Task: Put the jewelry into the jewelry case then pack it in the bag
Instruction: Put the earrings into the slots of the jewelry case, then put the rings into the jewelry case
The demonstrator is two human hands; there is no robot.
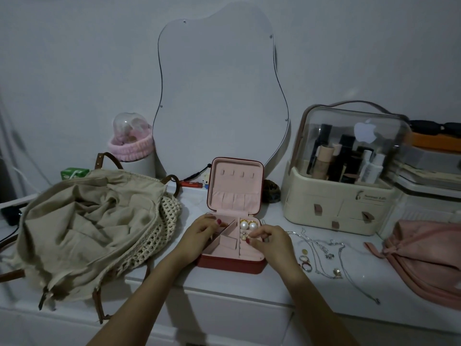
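- The jewelry case (pixel 234 243), red outside and pink inside, lies open near the front edge of the white dresser top (pixel 274 280), its lid standing upright at the far side.
- The left hand (pixel 199 233) rests on the left part of the case's tray, fingers curled loosely over the compartments; I cannot tell whether it holds anything.
- The right hand (pixel 270 239) is over the right side of the tray, thumb and forefinger pinched together on a small pale piece (pixel 245 237), probably an earring, though the dim light makes it hard to be sure.
- Two pearl earrings (pixel 248 225) sit in the far right compartment, and a small checkered stud (pixel 243 232) lies just near of them.
- More jewelry remains on the dresser just right of the case: thin silver necklaces (pixel 321 245) spread out, and a few rings (pixel 304 262) close to the right wrist.
- The bag (pixel 87 228), beige cloth with a crocheted side and brown straps, slumps open to the left of the case, almost touching it.
- A clear-lidded cosmetics organizer (pixel 341 196) stands far right; a pink pouch (pixel 429 255) lies at the right edge.
- A wavy mirror (pixel 219 91) hangs on the wall behind the case.
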